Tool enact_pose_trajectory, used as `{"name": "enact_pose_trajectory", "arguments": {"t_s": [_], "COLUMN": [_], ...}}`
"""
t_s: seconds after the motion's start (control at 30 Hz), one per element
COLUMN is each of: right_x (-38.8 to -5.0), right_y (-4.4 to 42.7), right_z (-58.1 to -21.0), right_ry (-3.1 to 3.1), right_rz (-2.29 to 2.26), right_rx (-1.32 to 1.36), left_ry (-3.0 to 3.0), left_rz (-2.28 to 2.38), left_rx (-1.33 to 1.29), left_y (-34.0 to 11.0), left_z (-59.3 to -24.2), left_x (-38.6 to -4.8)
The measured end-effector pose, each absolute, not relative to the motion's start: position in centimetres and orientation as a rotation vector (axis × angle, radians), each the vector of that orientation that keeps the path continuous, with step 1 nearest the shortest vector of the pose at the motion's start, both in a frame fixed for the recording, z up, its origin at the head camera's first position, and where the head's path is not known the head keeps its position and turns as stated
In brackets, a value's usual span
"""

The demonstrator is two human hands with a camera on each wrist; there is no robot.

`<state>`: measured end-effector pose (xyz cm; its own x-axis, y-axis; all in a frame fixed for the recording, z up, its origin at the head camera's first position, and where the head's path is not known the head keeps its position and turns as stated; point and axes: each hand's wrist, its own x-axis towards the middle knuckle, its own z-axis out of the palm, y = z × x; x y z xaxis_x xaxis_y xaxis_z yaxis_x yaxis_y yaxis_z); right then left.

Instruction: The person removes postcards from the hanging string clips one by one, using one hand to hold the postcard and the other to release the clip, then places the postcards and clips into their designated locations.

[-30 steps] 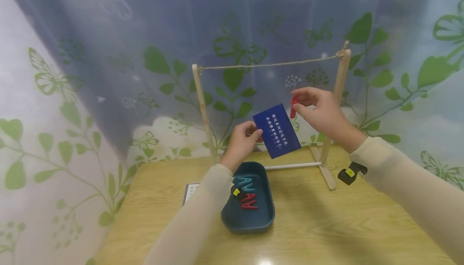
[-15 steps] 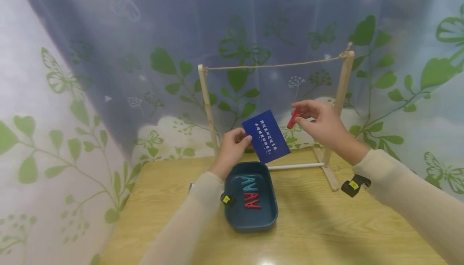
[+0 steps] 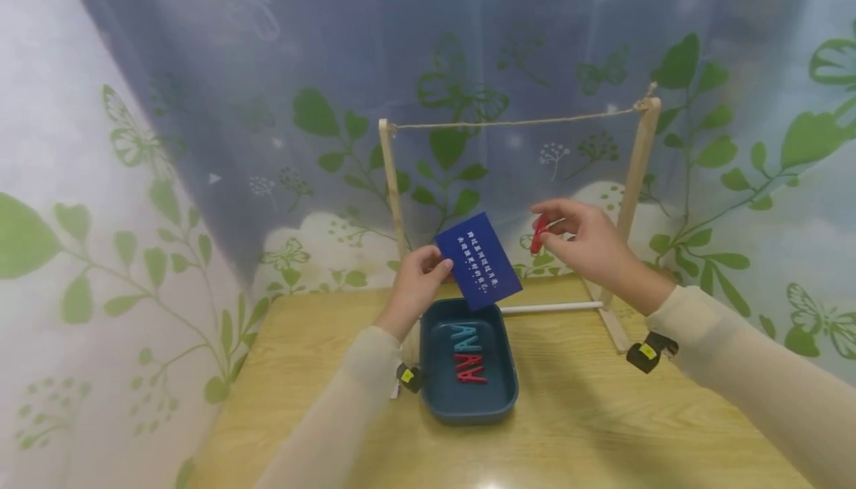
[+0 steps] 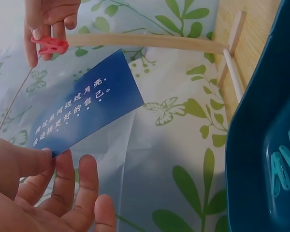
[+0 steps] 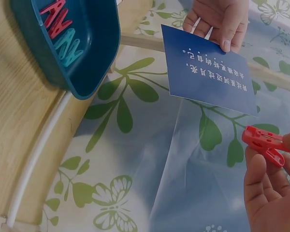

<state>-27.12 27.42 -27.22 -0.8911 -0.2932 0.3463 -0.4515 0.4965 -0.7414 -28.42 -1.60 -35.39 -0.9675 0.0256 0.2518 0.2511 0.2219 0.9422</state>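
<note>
My left hand point(image 3: 417, 285) pinches a dark blue card point(image 3: 478, 262) by its left edge, thumb on the front. White writing runs across the card, which is tilted in the air above the far end of the tray. To the right, my right hand point(image 3: 588, 244) holds a red clothespin point(image 3: 538, 235) between thumb and fingers. In the right wrist view the clothespin point(image 5: 263, 142) is apart from the card point(image 5: 208, 72). Above both hands, a thin string point(image 3: 508, 123) is tied between the two posts of a wooden frame.
A dark blue tray point(image 3: 468, 411) on the wooden table point(image 3: 301, 385) contains red clothespins point(image 3: 471, 368) and teal clothespins point(image 3: 465, 338). The frame's right post point(image 3: 638, 169) and left post point(image 3: 391, 184) stand behind, joined low by a white rod point(image 3: 551, 308). A patterned curtain point(image 3: 334, 28) hangs behind.
The card in my left hand has moved left and down in the head view. My right hand with the red clothespin has lowered, and the gap between card and clothespin has widened.
</note>
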Motion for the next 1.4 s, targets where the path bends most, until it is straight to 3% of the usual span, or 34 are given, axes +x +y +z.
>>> {"name": "enact_pose_trajectory", "arguments": {"t_s": [1.4], "right_x": [-26.5], "right_y": [22.9], "right_z": [-32.2], "right_ry": [-2.674], "right_rz": [1.192], "right_rx": [0.756], "left_ry": [-2.392], "left_rz": [-1.721], "left_rx": [-0.027], "left_y": [-9.9], "left_z": [-37.5], "left_x": [-25.2]}}
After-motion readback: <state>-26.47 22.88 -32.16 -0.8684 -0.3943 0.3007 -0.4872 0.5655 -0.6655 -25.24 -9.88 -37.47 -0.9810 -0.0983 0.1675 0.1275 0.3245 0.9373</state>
